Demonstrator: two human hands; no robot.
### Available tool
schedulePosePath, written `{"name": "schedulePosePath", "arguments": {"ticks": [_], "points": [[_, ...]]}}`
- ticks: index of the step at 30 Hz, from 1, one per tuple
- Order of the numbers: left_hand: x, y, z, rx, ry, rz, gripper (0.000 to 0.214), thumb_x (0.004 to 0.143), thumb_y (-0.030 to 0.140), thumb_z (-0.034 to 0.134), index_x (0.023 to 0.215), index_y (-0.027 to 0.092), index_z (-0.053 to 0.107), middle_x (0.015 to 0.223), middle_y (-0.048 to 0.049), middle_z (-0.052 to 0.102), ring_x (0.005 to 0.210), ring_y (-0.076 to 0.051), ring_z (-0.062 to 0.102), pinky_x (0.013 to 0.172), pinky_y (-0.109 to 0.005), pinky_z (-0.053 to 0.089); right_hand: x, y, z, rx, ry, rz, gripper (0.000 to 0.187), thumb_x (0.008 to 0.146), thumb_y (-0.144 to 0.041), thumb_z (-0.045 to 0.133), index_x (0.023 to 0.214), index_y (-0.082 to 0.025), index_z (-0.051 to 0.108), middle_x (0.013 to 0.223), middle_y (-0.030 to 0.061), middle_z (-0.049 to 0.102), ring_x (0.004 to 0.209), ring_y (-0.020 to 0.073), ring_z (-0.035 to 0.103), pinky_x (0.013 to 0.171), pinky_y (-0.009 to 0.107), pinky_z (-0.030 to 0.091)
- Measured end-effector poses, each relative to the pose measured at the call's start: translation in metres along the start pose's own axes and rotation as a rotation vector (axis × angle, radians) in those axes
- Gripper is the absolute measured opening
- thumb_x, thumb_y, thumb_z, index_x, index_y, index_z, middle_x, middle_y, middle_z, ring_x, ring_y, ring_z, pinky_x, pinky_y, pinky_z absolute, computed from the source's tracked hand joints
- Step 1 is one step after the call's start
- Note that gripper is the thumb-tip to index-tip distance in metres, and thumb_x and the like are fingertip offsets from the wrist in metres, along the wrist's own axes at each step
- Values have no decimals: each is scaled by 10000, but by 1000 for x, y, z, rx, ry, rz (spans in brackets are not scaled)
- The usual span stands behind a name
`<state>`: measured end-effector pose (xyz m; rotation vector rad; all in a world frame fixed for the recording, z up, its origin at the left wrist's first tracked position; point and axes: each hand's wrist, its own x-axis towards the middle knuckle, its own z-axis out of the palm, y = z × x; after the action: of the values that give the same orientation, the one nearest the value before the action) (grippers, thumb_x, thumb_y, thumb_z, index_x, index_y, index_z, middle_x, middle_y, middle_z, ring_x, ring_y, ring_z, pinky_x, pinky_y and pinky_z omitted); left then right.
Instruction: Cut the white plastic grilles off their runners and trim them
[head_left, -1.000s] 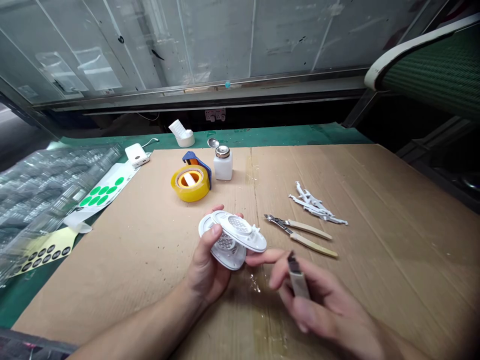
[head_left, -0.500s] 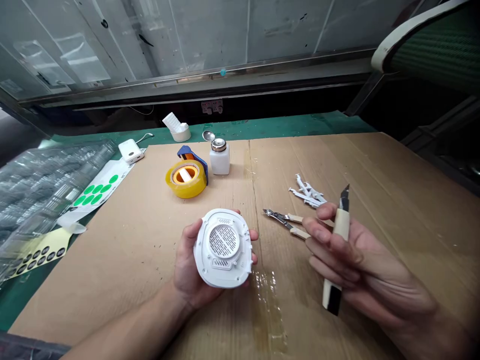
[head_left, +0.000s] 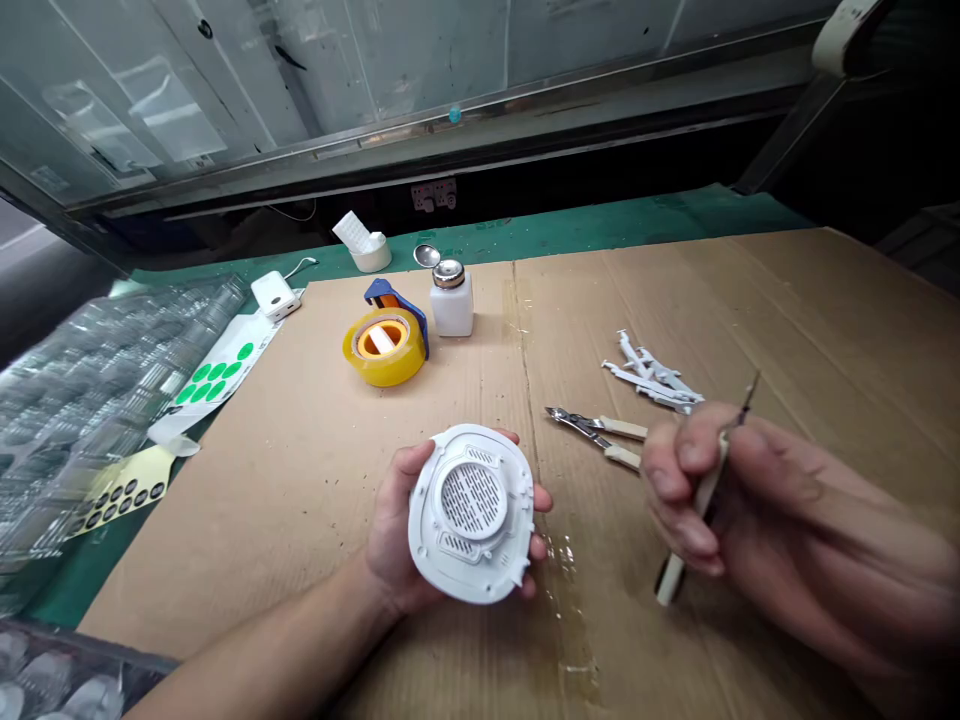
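Hold the white vented cover (head_left: pixel 471 512) steady in your gripping left hand (head_left: pixel 394 548) at six o'clock above the surface (head_left: pixel 300 480), and keep the knife (head_left: pixel 670 578), pinched by your right hand (head_left: pixel 750 510) at three o'clock, pointing away.

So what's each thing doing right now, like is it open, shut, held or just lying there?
white grille cover: held in the left hand, grille facing up
utility knife: gripped in the right hand, blade out
nippers: lying on the cardboard, untouched
tape roll: lying flat in its blue dispenser
pump bottle: upright, cap flipped open
plastic offcuts: piled loose
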<state>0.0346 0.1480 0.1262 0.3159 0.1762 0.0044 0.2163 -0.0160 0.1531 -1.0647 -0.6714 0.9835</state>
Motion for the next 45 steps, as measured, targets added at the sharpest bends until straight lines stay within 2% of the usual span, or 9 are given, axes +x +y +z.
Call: {"name": "schedulePosePath", "arguments": {"ticks": [3, 6, 8, 12, 16, 22, 28, 33, 45], "points": [[-3, -4, 2, -2, -15, -43, 561, 824, 574, 577, 1248, 209, 609, 1083, -181, 696, 921, -287, 711, 742, -387, 582, -4, -3, -1, -498, -26, -257, 122, 982, -290, 565, 1052, -329, 658, 832, -1, 636, 585, 104, 579, 478, 200, 469], [-8, -10, 3, -19, -27, -148, 569, 819, 584, 583, 1258, 222, 597, 1063, -188, 706, 891, -270, 722, 764, -404, 577, -5, -6, 0, -926, -197, -524, 174, 1024, -314, 500, 1130, -242, 619, 774, 5, 608, 642, 109, 552, 555, 227, 445], [-11, -15, 2, -41, -27, -230, 582, 818, 594, 589, 1266, 223, 592, 1043, -187, 712, 852, -255, 731, 751, -389, 579, -4, -5, 2, -1051, -283, -611, 271, 1040, -379, 444, 1068, -174, 618, 732, 15, 568, 636, 125, 496, 569, 272, 392], [-16, -24, -4, -89, -10, -380, 709, 750, 650, 645, 1221, 120, 636, 1009, -195, 716, 810, -228, 737, 695, -288, 579, -3, 1, 4, -1215, -295, -659, 273, 1009, -336, 512, 915, -131, 667, 698, 30, 546, 635, 154, 428, 586, 322, 304], [-17, -27, -6, -109, 47, -477, 778, 676, 679, 689, 1092, 21, 686, 969, -193, 718, 763, -209, 727, 659, -242, 569, -3, 3, 5, -1303, -319, -685, 311, 986, -354, 549, 858, -114, 700, 661, 29, 524, 624, 164, 403, 574, 335, 270], [-16, -27, -2, -73, 115, -543, 767, 630, 682, 704, 1023, 23, 700, 938, -181, 711, 699, -180, 688, 601, -217, 527, -6, 4, 4, -1364, -297, -702, 324, 994, -374, 530, 843, -140, 695, 651, 8, 482, 621, 163, 364, 576, 345, 249], [-14, -28, -3, -116, 87, -550, 745, 647, 665, 687, 1091, 66, 690, 977, -159, 694, 666, -194, 683, 473, -205, 434, -9, 5, 4, -1407, -309, -699, 327, 997, -382, 527, 814, -153, 672, 648, -3, 461, 615, 159, 346, 571, 348, 228], [-14, -26, -3, -134, 87, -572, 733, 670, 649, 683, 1087, 47, 687, 999, -168, 690, 709, -196, 686, 541, -213, 477, -9, 4, 5, -1439, -308, -692, 316, 997, -375, 529, 813, -159, 665, 646, -7, 459, 616, 160, 348, 574, 347, 225], [-10, -24, 4, -120, 25, -539, 637, 735, 620, 622, 1029, 60, 695, 815, -125, 716, 604, -171, 649, 456, -203, 436, -9, 4, 4, -1475, -344, -647, 312, 998, -384, 525, 787, -178, 629, 645, -10, 427, 607, 162, 335, 565, 345, 203]]}}
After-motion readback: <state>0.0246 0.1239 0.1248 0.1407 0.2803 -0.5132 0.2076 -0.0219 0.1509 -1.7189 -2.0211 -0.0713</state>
